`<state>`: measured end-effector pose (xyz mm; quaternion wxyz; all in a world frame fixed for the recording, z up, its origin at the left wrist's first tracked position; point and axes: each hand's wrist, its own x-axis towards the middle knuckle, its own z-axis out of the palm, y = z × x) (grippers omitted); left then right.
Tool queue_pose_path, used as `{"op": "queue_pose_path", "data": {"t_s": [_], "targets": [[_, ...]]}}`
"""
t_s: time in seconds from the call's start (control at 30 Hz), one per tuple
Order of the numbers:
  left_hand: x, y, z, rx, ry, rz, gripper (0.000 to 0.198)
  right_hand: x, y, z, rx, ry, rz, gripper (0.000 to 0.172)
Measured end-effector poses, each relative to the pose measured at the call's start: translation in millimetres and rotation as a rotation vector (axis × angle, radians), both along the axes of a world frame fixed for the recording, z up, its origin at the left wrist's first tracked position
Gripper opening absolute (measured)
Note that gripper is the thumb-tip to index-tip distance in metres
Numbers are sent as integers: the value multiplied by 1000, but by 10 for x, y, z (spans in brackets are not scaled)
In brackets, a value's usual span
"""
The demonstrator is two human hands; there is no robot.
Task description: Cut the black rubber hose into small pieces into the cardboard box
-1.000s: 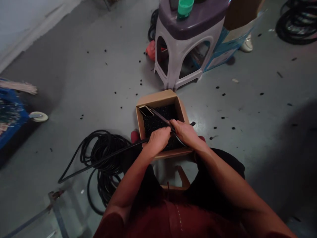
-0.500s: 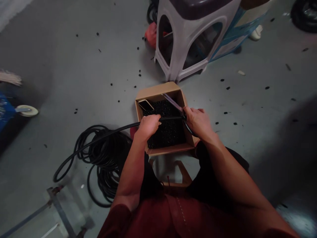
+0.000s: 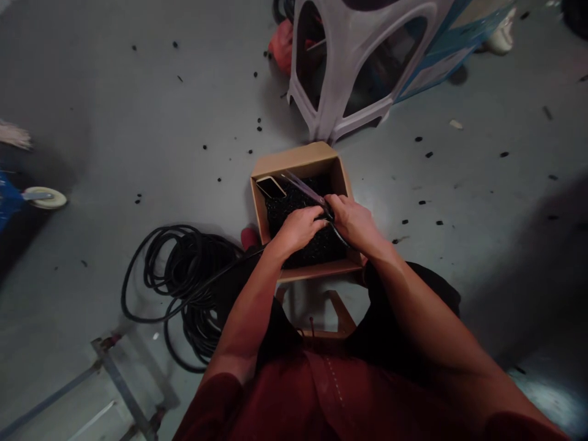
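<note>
My right hand [image 3: 354, 222] is closed around the handles of scissors [image 3: 307, 191], whose blades point up and left over a cardboard box [image 3: 294, 159]. Right beside the pivot, my left hand [image 3: 301, 229] has its fingers closed on a black hose [image 3: 236, 262], mostly hidden under the hand and forearm. From there the hose runs down to a loose coil [image 3: 181, 263] on the floor at the left. Many small black pieces [image 3: 315, 252] fill the bottom of the box. A dark flat object with a light edge [image 3: 271, 187] rests in its upper left corner.
A pale plastic stool [image 3: 333, 73] stands just beyond the box, with a blue carton [image 3: 436, 67] behind it. A metal frame [image 3: 122, 386] is at the lower left. A caster wheel [image 3: 45, 197] shows at the left edge. Small black bits are scattered over the floor.
My left hand has slid right along the hose, up against the scissors. My right hand and the scissors have shifted slightly left. The hose loop at the left has drawn in.
</note>
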<state>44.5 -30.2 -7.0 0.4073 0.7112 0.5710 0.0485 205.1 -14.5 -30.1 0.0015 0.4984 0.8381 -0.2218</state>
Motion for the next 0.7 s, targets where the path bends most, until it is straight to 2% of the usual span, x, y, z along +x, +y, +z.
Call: {"op": "queue_pose_path", "data": {"t_s": [0.13, 0.27, 0.33, 0.4, 0.5, 0.7], "targets": [[-147, 26, 15, -8, -7, 82, 21, 102, 66, -18, 21, 71, -146, 34], [-367, 104, 51, 41, -168, 349, 22, 221, 109, -22, -104, 242, -388, 41], [-441, 142, 70, 90, -297, 497, 24, 222, 96, -20, -191, 416, -438, 43], [-479, 171, 77, 127, -405, 620, 25, 176, 65, -18, -258, 552, -425, 46], [-485, 190, 55, 147, -514, 712, 27, 83, 11, -8, -338, 591, -367, 48], [-438, 164, 22, 128, -532, 708, 42, 78, -53, 62, -430, 567, -257, 52]]}}
